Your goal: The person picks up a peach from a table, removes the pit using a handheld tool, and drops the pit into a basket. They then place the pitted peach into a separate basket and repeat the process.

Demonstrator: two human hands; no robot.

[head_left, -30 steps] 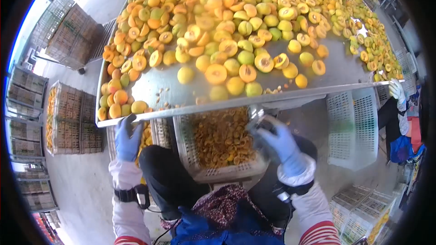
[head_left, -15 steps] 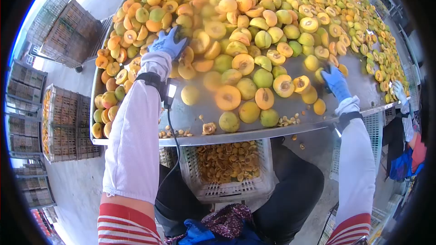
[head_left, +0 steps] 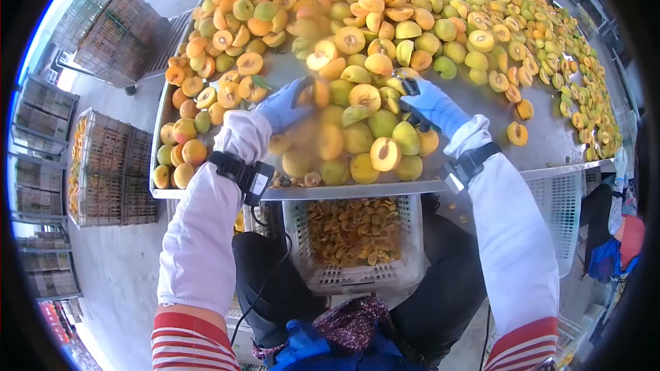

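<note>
A metal table [head_left: 227,191] is heaped with whole and halved yellow-orange fruit [head_left: 385,154]. My left hand [head_left: 283,104], in a blue glove, lies spread against a blurred cluster of fruit [head_left: 323,137] close to the table's near edge. My right hand [head_left: 433,106], also gloved in blue, is closed around a small dark tool [head_left: 410,86] and rests on the other side of the same cluster. Both forearms wear white sleeves with black wrist straps. Below the table edge, between my knees, stands a white slatted crate [head_left: 357,278] holding fruit pieces.
Stacked wire crates [head_left: 110,172] with fruit stand on the floor at left, more crates [head_left: 113,34] behind them. An empty white crate [head_left: 567,199] sits under the table at right. Another person [head_left: 612,233] works at the far right edge.
Both hands have drawn in from far apart on the table, dragging fruit with them into a pile at the near edge.
</note>
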